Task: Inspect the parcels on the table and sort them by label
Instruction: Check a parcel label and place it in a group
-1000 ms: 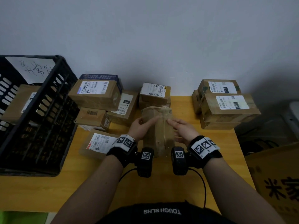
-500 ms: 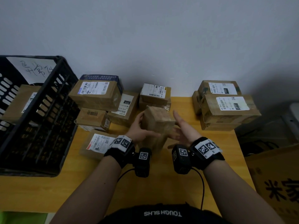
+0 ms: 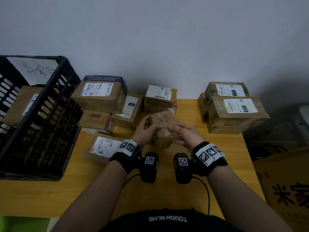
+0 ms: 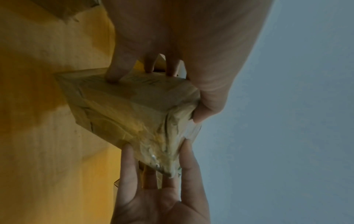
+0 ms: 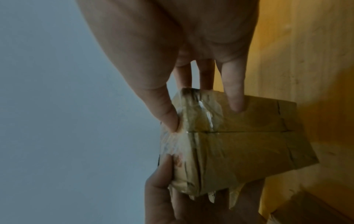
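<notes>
Tabletop [image 3: 192, 190] mid-gap: hands [image 3: 186, 137] perhaps lift parcel [image 3: 163, 124].

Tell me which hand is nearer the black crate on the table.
Left. The left hand grips the taped parcel on the side facing the black crate; the right hand grips the parcel's far side, farther from the crate.

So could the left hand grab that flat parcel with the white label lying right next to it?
Probably not right now. The left hand is busy holding the taped parcel together with the right hand. The flat parcel lies close beside its wrist with nothing on top.
</notes>
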